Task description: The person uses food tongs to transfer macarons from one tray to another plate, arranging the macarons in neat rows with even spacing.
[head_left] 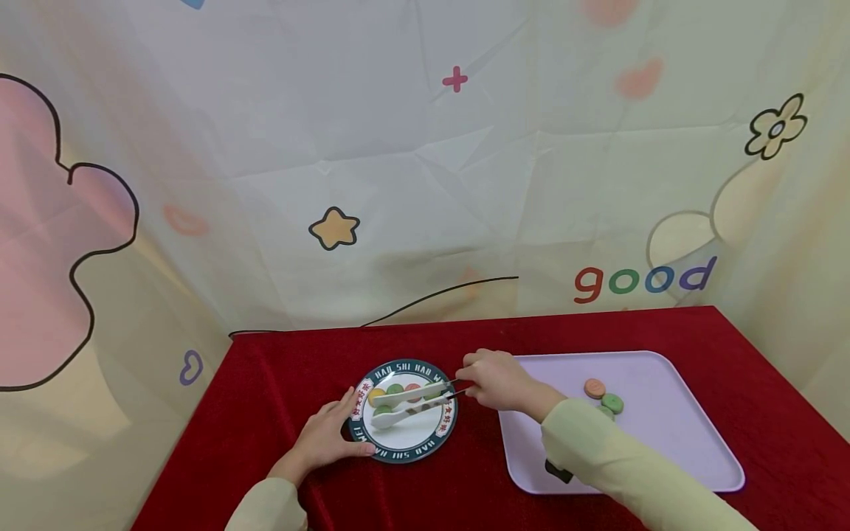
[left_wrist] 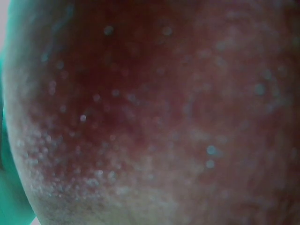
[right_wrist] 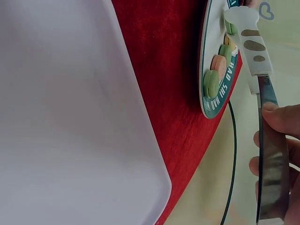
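Note:
My right hand (head_left: 496, 379) grips a pair of tongs (right_wrist: 274, 159) with metal arms and white tips, one marked with brown spots. The tips reach over a round plate (head_left: 401, 455) with a dark patterned rim. Several macarons lie on that plate: a yellow macaron (head_left: 376, 397), a pink macaron (right_wrist: 218, 65) and green ones, among them a green macaron (right_wrist: 211, 84) near the rim. In the head view the tongs partly cover them. My left hand (head_left: 325, 435) rests at the plate's left edge, thumb and fingers spread along the rim. Blurred skin fills the left wrist view.
A lilac tray (head_left: 671, 450) lies to the right, under my right forearm. On it sit an orange-pink macaron (head_left: 595, 388) and a green macaron (head_left: 612, 403), with another green one partly behind the sleeve. Red cloth (head_left: 279, 383) covers the table; a printed curtain (head_left: 425, 184) hangs behind.

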A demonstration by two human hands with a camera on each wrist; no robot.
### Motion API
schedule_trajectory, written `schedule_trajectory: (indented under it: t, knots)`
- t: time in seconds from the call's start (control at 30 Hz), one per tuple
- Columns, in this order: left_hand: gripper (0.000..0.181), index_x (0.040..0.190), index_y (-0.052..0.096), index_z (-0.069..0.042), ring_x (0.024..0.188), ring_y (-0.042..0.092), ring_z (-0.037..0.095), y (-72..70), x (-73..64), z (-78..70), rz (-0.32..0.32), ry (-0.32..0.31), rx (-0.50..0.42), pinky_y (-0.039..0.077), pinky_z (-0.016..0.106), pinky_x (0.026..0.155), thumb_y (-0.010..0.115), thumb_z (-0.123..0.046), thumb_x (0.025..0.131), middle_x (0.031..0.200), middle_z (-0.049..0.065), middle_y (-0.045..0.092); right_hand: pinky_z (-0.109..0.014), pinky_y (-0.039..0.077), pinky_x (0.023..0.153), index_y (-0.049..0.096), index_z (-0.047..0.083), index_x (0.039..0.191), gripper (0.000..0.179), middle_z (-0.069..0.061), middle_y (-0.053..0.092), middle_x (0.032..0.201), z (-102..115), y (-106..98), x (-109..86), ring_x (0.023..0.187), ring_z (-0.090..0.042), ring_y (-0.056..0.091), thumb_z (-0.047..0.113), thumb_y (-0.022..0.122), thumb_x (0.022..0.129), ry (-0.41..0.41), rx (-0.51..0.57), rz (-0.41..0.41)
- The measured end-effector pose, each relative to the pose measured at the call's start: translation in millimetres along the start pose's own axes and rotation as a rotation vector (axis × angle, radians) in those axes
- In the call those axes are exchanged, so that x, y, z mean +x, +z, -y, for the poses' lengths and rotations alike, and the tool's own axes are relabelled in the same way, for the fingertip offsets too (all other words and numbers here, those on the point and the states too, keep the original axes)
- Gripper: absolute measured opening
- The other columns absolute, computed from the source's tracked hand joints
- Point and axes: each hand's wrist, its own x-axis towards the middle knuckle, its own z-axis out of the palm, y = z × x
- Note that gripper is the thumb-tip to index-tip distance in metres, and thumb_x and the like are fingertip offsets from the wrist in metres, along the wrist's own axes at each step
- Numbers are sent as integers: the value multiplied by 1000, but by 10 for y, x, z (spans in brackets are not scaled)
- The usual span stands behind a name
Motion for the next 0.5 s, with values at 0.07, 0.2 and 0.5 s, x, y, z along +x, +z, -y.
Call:
schedule_trajectory:
  t: [0.07, 0.2, 0.5]
  knots:
    - [106, 141, 23, -18, 126, 28, 30, 0, 1, 0, 1, -1, 0, 31, 57, 96, 66, -66, 57, 145, 5, 27, -26, 46, 60, 69, 14, 97, 22, 0, 61, 84, 10, 6, 9, 76, -14, 52, 17, 67, 74, 5, 9, 7]
    - [106, 141, 23, -19, 126, 28, 30, -3, 0, -5, 2, -6, 0, 33, 57, 95, 66, -66, 56, 145, 5, 27, -25, 45, 61, 68, 14, 98, 23, 0, 61, 84, 26, 24, 32, 76, -13, 52, 18, 66, 75, 21, 32, 29]
    - [105, 141, 24, -19, 126, 29, 30, 0, 2, 4, -14, 14, 5, 33, 57, 95, 66, -65, 57, 145, 5, 28, -25, 45, 62, 67, 15, 101, 25, 0, 61, 87, 68, 35, 74, 77, -13, 51, 20, 67, 76, 61, 51, 74]
